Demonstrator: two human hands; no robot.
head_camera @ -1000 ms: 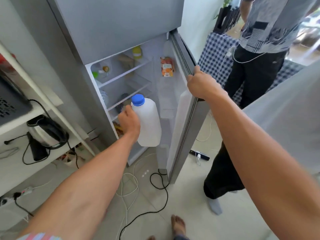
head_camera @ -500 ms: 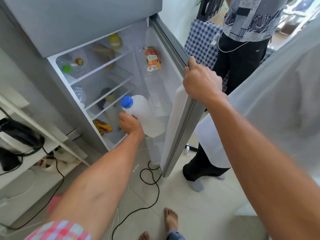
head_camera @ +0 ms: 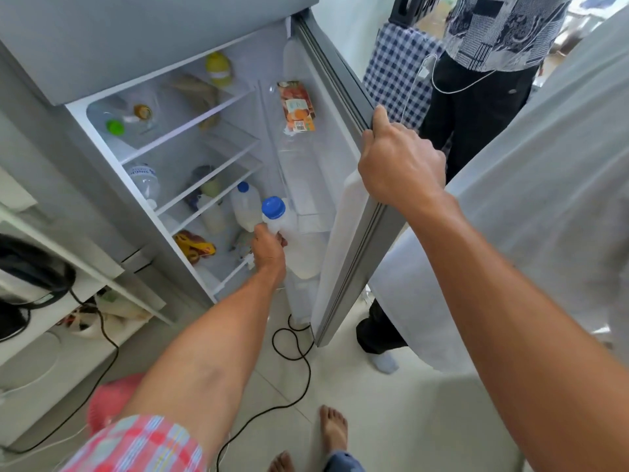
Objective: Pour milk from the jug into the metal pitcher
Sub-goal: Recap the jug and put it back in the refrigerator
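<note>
A white plastic milk jug (head_camera: 303, 253) with a blue cap sits low at the inner side of the open fridge door (head_camera: 350, 240), by the bottom door bin. My left hand (head_camera: 269, 248) grips the jug by its handle just below the cap. My right hand (head_camera: 398, 161) grips the outer edge of the fridge door and holds it open. A second blue-capped jug (head_camera: 246, 206) stands on the lower shelf behind. No metal pitcher is in view.
The fridge shelves hold bottles, jars and a yellow packet (head_camera: 194, 245). A juice carton (head_camera: 296, 107) stands in the upper door bin. A person in dark trousers (head_camera: 473, 107) stands behind the door. Black cable (head_camera: 299, 362) lies on the floor. A kettle (head_camera: 30, 277) sits on the left shelving.
My left hand has carried the jug from outside the fridge inward and down to the lower door area. The view has moved closer. My right hand stays on the door edge.
</note>
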